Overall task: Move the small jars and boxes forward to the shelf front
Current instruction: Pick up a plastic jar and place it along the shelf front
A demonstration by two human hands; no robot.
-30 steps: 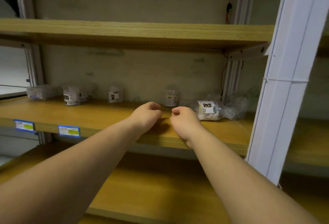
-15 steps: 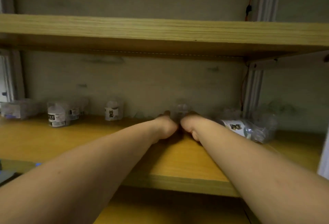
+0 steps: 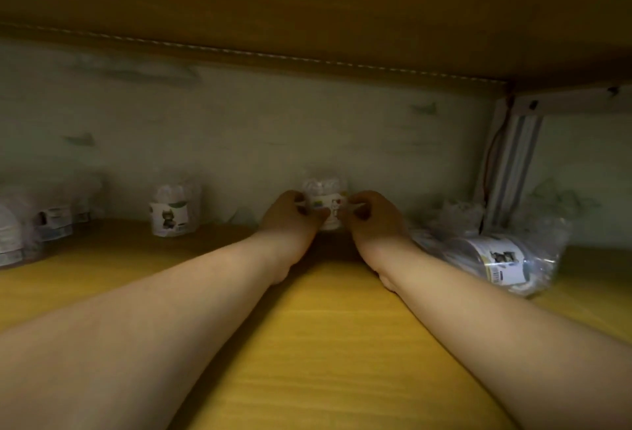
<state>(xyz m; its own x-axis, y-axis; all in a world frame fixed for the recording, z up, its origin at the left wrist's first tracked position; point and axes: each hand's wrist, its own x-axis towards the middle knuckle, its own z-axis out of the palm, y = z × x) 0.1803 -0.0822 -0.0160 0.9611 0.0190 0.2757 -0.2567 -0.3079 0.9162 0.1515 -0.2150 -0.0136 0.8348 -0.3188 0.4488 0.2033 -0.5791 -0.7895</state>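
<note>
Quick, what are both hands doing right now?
Left hand: closed on the left side of the small jar at the shelf back.
Right hand: closed on the same jar's right side.

Upright jars: one held [image 3: 325,204], one free [image 3: 170,212], left cluster blurred; one toppled jar [image 3: 496,264]; two hands [image 3: 290,216].

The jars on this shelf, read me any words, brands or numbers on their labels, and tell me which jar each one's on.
Nothing reads clearly.
Jar between the hands: colour-patched label, print blurred.
Upright jar to the left: a small dark figure, print too small.
Jar lying in wrap, right: a barcode and a small picture, digits illegible.
Jars at far left: labels blurred.
</note>
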